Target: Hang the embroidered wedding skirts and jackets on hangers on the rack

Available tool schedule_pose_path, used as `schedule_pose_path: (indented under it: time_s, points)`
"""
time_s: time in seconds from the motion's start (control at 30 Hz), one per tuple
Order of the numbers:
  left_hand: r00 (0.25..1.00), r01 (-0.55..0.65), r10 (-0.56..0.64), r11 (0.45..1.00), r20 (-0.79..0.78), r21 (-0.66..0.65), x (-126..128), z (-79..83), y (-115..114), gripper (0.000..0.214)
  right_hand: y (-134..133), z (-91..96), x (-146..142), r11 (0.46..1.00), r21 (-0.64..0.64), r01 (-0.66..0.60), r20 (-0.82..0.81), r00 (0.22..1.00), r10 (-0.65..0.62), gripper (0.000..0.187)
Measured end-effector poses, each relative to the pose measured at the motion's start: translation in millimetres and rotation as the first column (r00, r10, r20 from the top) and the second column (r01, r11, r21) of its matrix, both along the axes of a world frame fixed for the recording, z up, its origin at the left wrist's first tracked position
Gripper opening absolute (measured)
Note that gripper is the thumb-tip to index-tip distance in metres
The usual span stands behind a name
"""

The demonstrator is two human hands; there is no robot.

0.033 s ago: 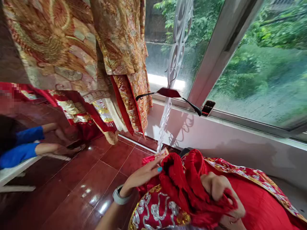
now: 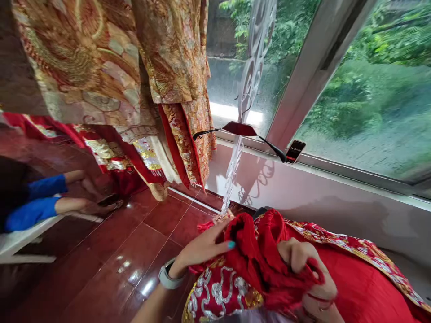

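A red garment [image 2: 363, 291] with silver and gold embroidery lies bunched in front of me, low in the view. My left hand [image 2: 202, 247], with teal nails and a pale watch [image 2: 167, 274] on the wrist, pinches a gathered red fold at the garment's left side. My right hand [image 2: 303, 262] is closed in a fist, with red cloth wrapped around and through its fingers. The two hands hold the same bunched fold [image 2: 256, 255] between them.
Gold and red embroidered robes [image 2: 101, 67] hang at upper left. A dark hanger [image 2: 240, 129] and a phone [image 2: 295, 151] rest on the window sill beside a white ornamental stand [image 2: 249, 89]. Another person's blue-sleeved arms [image 2: 33, 202] reach over a white bench [image 2: 20, 240] at left. The floor [image 2: 117, 251] is red tile.
My left hand has slid a little down and right along the fold, and my right fist has pulled the cloth slightly tighter. The view has shifted a little.
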State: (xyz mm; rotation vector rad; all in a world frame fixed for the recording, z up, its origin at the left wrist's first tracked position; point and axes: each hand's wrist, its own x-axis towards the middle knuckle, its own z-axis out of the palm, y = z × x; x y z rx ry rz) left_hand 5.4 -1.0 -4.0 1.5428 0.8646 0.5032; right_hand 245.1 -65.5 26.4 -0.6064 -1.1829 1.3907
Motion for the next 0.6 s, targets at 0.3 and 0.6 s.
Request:
schedule_pose_path:
  time_s: [0.3,0.6]
  points:
    - [0.664,-0.6,0.731,0.646,0.157,-0.472,-18,-22.0,24,0.029,17,-39.2,-34,0.98,-0.199,0.007,0.071,0.997,0.007,0.022]
    - [0.519,-0.561,0.693,0.718,0.5,-0.412,-22,100.5,15,0.007,54,-76.6,22,0.857,-0.295,-0.423,0.599,0.617,0.511,0.053]
